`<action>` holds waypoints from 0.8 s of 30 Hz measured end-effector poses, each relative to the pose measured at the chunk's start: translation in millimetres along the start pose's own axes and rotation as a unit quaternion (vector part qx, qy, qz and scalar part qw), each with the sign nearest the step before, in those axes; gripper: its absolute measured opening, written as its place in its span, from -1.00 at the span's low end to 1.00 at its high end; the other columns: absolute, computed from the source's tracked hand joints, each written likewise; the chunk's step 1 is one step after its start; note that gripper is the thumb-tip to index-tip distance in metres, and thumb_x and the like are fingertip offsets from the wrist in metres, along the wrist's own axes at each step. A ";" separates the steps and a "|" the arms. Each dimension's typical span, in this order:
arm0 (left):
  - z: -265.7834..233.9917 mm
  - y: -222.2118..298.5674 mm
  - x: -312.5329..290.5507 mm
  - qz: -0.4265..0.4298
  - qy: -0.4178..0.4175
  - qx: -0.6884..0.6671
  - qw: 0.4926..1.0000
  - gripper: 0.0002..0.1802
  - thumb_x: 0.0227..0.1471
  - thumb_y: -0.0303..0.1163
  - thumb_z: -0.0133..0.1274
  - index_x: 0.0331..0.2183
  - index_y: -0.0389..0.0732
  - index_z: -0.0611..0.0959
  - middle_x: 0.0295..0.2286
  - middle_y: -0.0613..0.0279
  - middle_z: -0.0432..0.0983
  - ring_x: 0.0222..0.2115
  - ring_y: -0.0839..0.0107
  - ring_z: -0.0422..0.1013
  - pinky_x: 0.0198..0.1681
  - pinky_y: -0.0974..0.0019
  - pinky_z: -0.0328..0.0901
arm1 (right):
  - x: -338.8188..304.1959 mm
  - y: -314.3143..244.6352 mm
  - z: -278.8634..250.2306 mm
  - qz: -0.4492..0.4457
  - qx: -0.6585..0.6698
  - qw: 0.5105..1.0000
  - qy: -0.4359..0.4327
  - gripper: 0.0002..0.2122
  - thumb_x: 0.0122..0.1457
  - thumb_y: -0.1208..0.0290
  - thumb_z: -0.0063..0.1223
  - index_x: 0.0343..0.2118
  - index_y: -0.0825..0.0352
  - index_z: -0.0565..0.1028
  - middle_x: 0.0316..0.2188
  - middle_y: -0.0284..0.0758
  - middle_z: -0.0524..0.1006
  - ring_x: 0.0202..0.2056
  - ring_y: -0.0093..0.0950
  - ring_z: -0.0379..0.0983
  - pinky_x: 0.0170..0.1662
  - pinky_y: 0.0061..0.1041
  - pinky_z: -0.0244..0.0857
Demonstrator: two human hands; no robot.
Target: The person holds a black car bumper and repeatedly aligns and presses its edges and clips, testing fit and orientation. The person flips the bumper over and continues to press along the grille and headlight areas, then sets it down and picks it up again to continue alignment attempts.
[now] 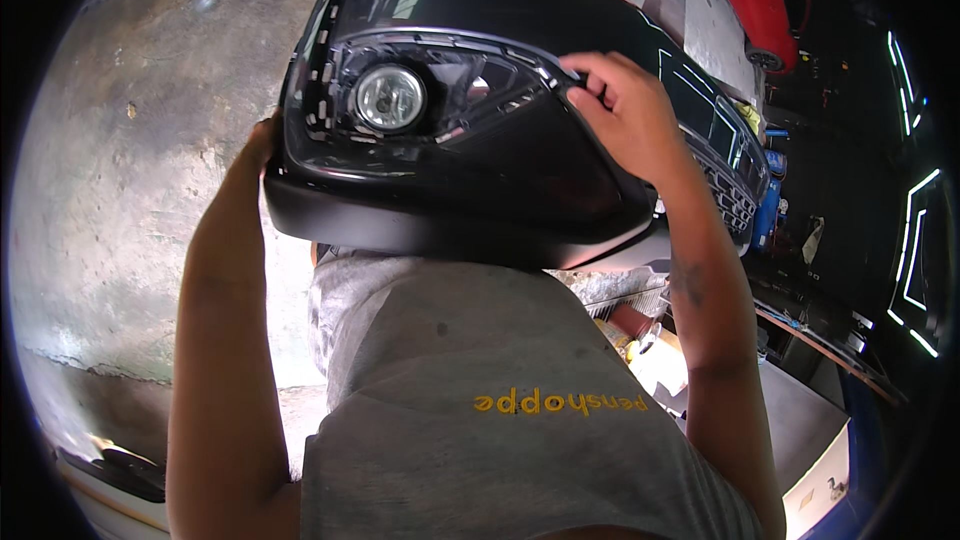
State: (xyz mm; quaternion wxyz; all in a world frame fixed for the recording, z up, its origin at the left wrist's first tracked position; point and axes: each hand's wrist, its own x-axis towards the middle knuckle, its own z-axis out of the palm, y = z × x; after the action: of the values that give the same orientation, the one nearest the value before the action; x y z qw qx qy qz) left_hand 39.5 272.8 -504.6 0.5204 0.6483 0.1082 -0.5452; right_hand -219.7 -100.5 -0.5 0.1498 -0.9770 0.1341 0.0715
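Note:
A glossy black car bumper is held up in front of my body, its lower edge close to my grey shirt. A round fog light sits inside the open recess in its left part. My left hand holds the bumper's left end, and most of its fingers are hidden behind the edge. At the right corner of the fog light recess, my right hand is closed on the bumper, thumb and curled fingers at the trim edge. A mesh grille shows past my right wrist.
Worn concrete floor spreads out on the left. A red car stands at the far right. Blue objects and a long bench-like edge lie to the right. Part of a light-coloured vehicle shows at the lower left.

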 end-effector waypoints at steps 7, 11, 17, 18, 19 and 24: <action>-0.2 41.3 -53.8 -0.009 -0.005 0.111 0.994 -0.24 0.42 0.28 -0.07 0.03 -0.27 0.77 -0.15 0.06 0.76 -0.21 0.19 0.67 -0.10 -0.01 0.55 | -5.0 24.6 -5.6 -0.057 -0.036 0.997 0.029 -0.74 0.29 0.35 0.26 0.02 0.21 0.69 -0.32 -0.24 0.56 -0.27 -0.24 0.56 -0.14 -0.25 0.44; 7.0 44.9 -95.7 -0.001 0.022 0.129 0.991 -0.30 0.41 0.22 -0.03 0.03 -0.26 0.77 -0.14 0.07 0.76 -0.19 0.22 0.66 -0.08 0.03 0.52 | -5.3 28.7 -16.4 -0.047 -0.020 0.999 0.006 -0.71 0.32 0.32 0.21 0.07 0.17 0.68 -0.24 -0.21 0.59 -0.17 -0.20 0.59 -0.04 -0.24 0.45; 11.3 50.7 -134.0 0.015 0.048 0.151 0.987 -0.38 0.39 0.13 0.04 0.03 -0.25 0.78 -0.12 0.09 0.76 -0.16 0.27 0.64 -0.05 0.10 0.49 | -8.3 27.9 -15.3 -0.084 -0.084 0.992 0.028 -0.74 0.33 0.31 0.15 0.04 0.15 0.67 -0.17 -0.20 0.59 -0.10 -0.14 0.58 0.03 -0.17 0.43; 11.4 52.4 -136.8 0.015 0.051 0.154 0.987 -0.39 0.39 0.11 0.05 0.03 -0.25 0.79 -0.12 0.09 0.75 -0.16 0.27 0.64 -0.05 0.11 0.48 | -8.7 28.4 -16.3 -0.085 -0.081 0.993 0.026 -0.74 0.33 0.31 0.15 0.03 0.16 0.67 -0.17 -0.20 0.60 -0.09 -0.14 0.58 0.03 -0.17 0.42; 11.5 51.7 -138.5 0.017 0.052 0.155 0.986 -0.41 0.38 0.09 0.06 0.03 -0.25 0.79 -0.12 0.09 0.75 -0.15 0.28 0.64 -0.04 0.12 0.48 | -9.3 28.7 -14.7 -0.086 -0.078 0.993 0.022 -0.75 0.33 0.31 0.15 0.02 0.17 0.67 -0.17 -0.20 0.60 -0.08 -0.14 0.58 0.04 -0.17 0.42; 15.2 57.6 -141.2 0.017 0.052 0.169 0.984 -0.47 0.37 0.02 0.11 0.04 -0.24 0.80 -0.11 0.11 0.75 -0.13 0.32 0.63 -0.02 0.17 0.45 | -10.8 24.4 -17.3 -0.083 -0.066 0.994 0.017 -0.77 0.33 0.35 0.16 0.00 0.22 0.67 -0.21 -0.21 0.59 -0.16 -0.18 0.57 -0.04 -0.23 0.43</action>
State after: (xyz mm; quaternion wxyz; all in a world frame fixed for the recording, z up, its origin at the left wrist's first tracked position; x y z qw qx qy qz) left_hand 17.3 295.9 -354.8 0.4061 0.7561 0.0302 -0.5124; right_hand -235.2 -125.8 11.1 0.0884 -0.9935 0.0498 0.0507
